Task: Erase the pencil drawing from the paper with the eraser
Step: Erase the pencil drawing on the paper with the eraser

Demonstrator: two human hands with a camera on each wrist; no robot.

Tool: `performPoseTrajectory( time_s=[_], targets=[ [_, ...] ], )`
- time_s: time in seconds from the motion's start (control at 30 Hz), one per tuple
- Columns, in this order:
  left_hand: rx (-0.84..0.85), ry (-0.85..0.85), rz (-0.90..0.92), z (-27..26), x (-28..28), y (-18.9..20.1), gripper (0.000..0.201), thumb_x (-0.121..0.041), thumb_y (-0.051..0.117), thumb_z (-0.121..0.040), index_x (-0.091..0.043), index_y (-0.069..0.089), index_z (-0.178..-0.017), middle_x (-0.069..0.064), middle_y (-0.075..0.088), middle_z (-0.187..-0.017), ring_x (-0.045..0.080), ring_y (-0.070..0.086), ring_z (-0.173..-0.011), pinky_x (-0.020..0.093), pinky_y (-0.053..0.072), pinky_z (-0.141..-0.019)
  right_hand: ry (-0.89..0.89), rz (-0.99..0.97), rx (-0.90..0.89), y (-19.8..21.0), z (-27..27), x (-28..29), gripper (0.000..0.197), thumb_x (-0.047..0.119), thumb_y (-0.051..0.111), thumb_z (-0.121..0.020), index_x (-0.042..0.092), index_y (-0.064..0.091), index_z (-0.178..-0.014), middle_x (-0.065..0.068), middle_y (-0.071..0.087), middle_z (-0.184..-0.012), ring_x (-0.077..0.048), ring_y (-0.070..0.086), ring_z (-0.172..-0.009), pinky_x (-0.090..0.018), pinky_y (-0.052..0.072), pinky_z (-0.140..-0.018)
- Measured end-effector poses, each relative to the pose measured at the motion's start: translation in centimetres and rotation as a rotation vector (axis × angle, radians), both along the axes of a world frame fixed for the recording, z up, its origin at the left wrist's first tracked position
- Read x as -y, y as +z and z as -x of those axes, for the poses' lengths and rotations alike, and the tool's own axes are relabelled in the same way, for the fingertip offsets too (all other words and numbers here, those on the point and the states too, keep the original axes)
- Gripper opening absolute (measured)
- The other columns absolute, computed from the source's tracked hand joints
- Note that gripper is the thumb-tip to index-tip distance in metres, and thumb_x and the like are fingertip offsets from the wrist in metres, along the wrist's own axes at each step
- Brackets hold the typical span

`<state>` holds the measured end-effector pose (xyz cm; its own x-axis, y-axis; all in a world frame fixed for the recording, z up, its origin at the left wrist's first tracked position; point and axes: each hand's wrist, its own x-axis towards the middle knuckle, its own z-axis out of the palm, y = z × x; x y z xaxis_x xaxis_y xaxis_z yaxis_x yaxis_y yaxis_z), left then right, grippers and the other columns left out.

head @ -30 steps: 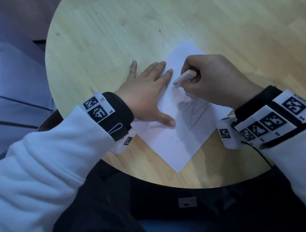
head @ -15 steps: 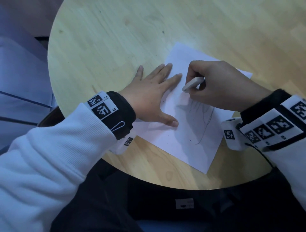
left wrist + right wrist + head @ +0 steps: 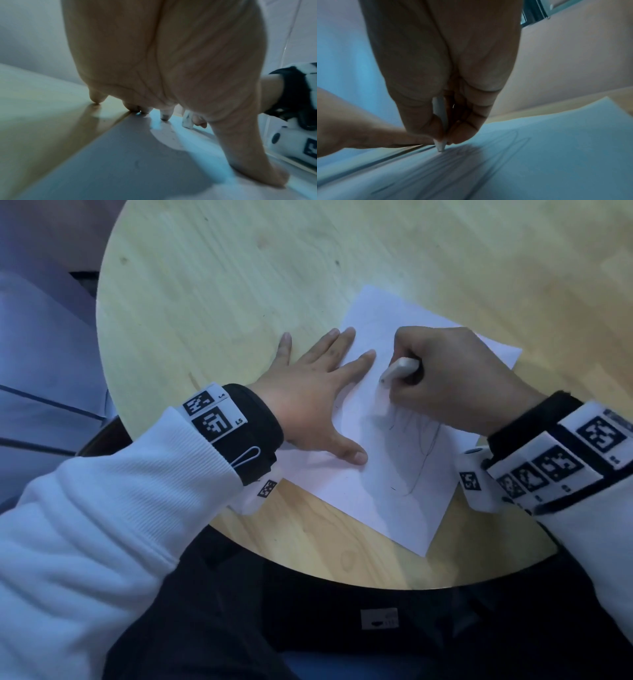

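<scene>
**A:** I hold the eraser (image 3: 400,369) pinched between thumb and fingers of my right hand (image 3: 455,374), its tip down on the paper (image 3: 383,498). How do I do this stroke well?

**B:** Your left hand (image 3: 315,402) lies flat with the fingers spread, thumb and two fingers on the sheet, the others on the table (image 3: 239,285). I think that is good, because thin paper wrinkles easily. Rub with short strokes away from the holding hand, not toward it.

**A:** The drawing (image 3: 418,446) lies below my right hand, between it and the near corner (many lines are there yet, so I judge the work is far from finished).

**B:** Then bring the tip down onto those lines. Press lightly.

**A:** And containers?

**B:** I see none in any view, so nothing to report there.
</scene>
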<state>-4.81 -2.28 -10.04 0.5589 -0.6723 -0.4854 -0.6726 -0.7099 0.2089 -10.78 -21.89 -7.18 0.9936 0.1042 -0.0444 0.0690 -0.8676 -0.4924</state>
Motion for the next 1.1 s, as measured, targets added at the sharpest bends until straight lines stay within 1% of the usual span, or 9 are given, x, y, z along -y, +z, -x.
performPoseTrajectory(
  time_s=[0.17,0.23,0.33,0.47,0.6,0.7,0.77,0.93,1.1],
  targets=[
    [-0.012,0.006,0.022,0.0,0.0,0.1,0.142,-0.096,0.059,-0.051,-0.038,-0.013,-0.159,-0.002,-0.027,-0.167,0.012,-0.028,-0.151,0.068,-0.010,-0.118,0.174,-0.028,-0.120,-0.3,1.9,-2.4,0.037,0.010,0.063,-0.081,0.033,0.038,-0.066,0.011,0.046,-0.053,-0.002,0.050,-0.053,-0.015,0.038,-0.053],
    [-0.007,0.008,0.025,0.0,0.0,0.1,0.142,-0.096,0.059,-0.052,-0.038,-0.013,-0.160,-0.002,-0.026,-0.167,0.013,-0.027,-0.152,0.068,-0.009,-0.118,0.092,0.000,-0.061,-0.4,0.9,-1.5,0.031,0.011,0.058,-0.084,0.031,0.041,-0.067,0.009,0.048,-0.054,-0.001,0.050,-0.055,-0.012,0.036,-0.052],
    [-0.005,0.006,0.018,0.1,0.0,0.0,0.142,-0.097,0.056,-0.052,-0.037,-0.015,-0.159,-0.001,-0.027,-0.167,0.013,-0.027,-0.152,0.068,-0.009,-0.118,0.006,0.013,-0.015,-0.5,0.3,-0.8,0.018,0.013,0.054,-0.087,0.022,0.047,-0.072,0.005,0.057,-0.062,-0.006,0.048,-0.056,-0.020,0.033,-0.050],
    [-0.017,0.019,0.043,0.1,0.0,0.0,0.143,-0.094,0.062,-0.050,-0.038,-0.011,-0.160,-0.002,-0.025,-0.168,0.013,-0.027,-0.152,0.069,-0.009,-0.117,0.148,-0.021,-0.118,-0.3,1.5,-2.5,0.019,0.015,0.056,-0.081,0.025,0.046,-0.068,0.010,0.048,-0.054,-0.006,0.050,-0.053,-0.022,0.032,-0.050],
    [-0.006,0.011,0.035,0.1,0.1,-0.1,0.142,-0.097,0.057,-0.051,-0.038,-0.015,-0.159,-0.002,-0.027,-0.167,0.014,-0.027,-0.152,0.069,-0.008,-0.118,-0.056,-0.024,0.037,-0.8,-0.6,-1.0,0.012,0.014,0.053,-0.087,0.014,0.048,-0.076,0.005,0.048,-0.060,-0.010,0.044,-0.055,-0.031,0.029,-0.052],
    [-0.012,0.009,0.033,0.0,0.1,-0.1,0.141,-0.095,0.059,-0.050,-0.040,-0.012,-0.159,-0.001,-0.026,-0.167,0.014,-0.026,-0.152,0.070,-0.007,-0.117,0.044,-0.030,-0.046,-0.9,0.6,-2.7,0.017,0.010,0.058,-0.083,0.018,0.046,-0.074,0.009,0.047,-0.058,-0.003,0.044,-0.054,-0.019,0.029,-0.049],
    [-0.009,0.009,0.026,0.1,0.2,0.0,0.143,-0.095,0.060,-0.051,-0.037,-0.012,-0.160,0.001,-0.026,-0.167,0.015,-0.026,-0.153,0.070,-0.006,-0.117,0.126,-0.052,-0.116,-0.7,1.2,-3.3,0.012,0.010,0.057,-0.082,0.016,0.050,-0.075,0.007,0.051,-0.060,-0.007,0.046,-0.054,-0.020,0.033,-0.050],
    [0.022,-0.009,0.018,-0.1,-0.1,-0.1,0.142,-0.096,0.058,-0.053,-0.036,-0.015,-0.159,0.000,-0.026,-0.167,0.015,-0.028,-0.152,0.068,-0.010,-0.118,-0.103,-0.027,0.041,-0.2,-1.0,0.0,0.010,0.015,0.051,-0.086,0.011,0.053,-0.077,0.000,0.053,-0.064,-0.017,0.039,-0.060,-0.029,0.031,-0.054],
    [0.042,-0.016,0.020,-1.2,-0.8,0.7,0.138,-0.090,0.066,-0.056,-0.040,-0.010,-0.159,0.005,-0.029,-0.166,0.021,-0.030,-0.151,0.063,-0.011,-0.120,-0.109,-0.202,-0.214,0.7,-0.7,1.1,0.021,0.015,0.067,-0.088,0.025,0.063,-0.107,0.005,0.070,-0.073,-0.007,0.057,-0.064,-0.012,0.041,-0.052]
  ],
)
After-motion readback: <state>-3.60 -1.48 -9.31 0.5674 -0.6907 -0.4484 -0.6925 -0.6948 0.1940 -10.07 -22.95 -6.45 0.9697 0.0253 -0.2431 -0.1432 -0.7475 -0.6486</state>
